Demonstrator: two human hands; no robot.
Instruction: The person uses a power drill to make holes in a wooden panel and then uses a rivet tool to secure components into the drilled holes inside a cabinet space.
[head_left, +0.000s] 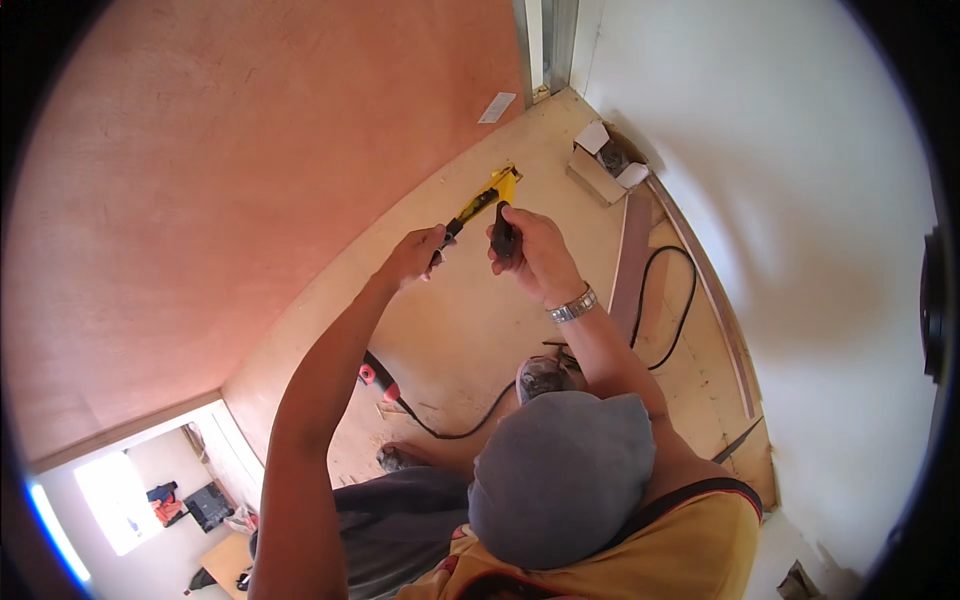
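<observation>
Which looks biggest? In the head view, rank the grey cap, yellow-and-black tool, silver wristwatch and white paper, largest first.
1. Grey cap, helped by nearness to the camera
2. Yellow-and-black tool
Smallest, unranked: silver wristwatch and white paper look too alike.

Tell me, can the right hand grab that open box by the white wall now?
Probably not yet: the right hand is wrapped around a black handle of the yellow tool. If freed, perhaps yes: only bare floor seems to separate it from the open box.
</observation>
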